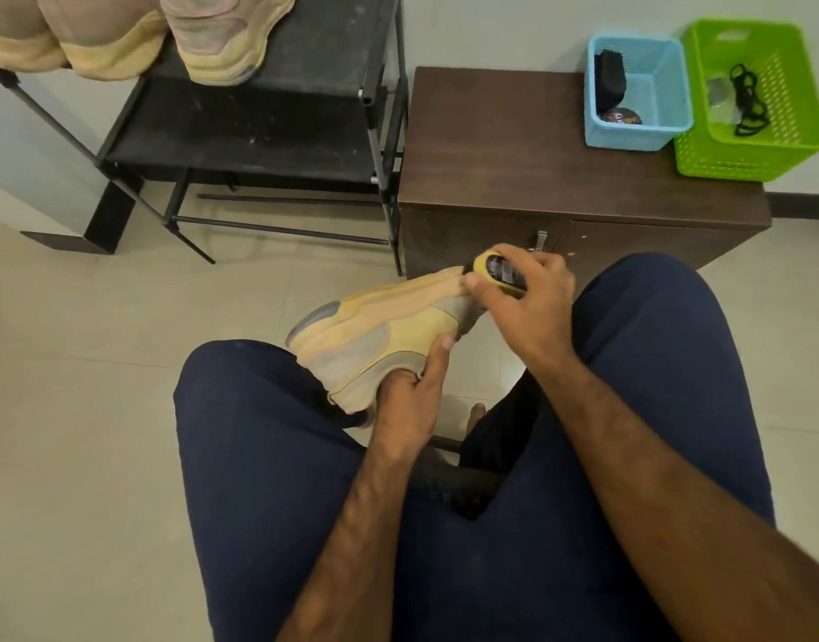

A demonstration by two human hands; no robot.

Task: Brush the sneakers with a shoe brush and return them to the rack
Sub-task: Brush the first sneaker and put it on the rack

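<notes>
A tan and grey sneaker point(379, 331) lies on its side between my knees, above the floor. My left hand point(409, 400) grips it from below, thumb on its side panel. My right hand point(523, 298) holds a yellow-backed shoe brush point(495, 267) pressed against the sneaker's far right end. The brush's bristles are hidden. The black shoe rack point(259, 127) stands at the upper left, with three similar sneakers point(222, 34) on its top shelf.
A dark brown cabinet point(514, 155) stands right of the rack, just beyond my hands. On it sit a blue basket point(667, 118) with dark items and a green basket point(768, 145) with black laces. My legs in blue trousers fill the foreground. Pale tiled floor lies left.
</notes>
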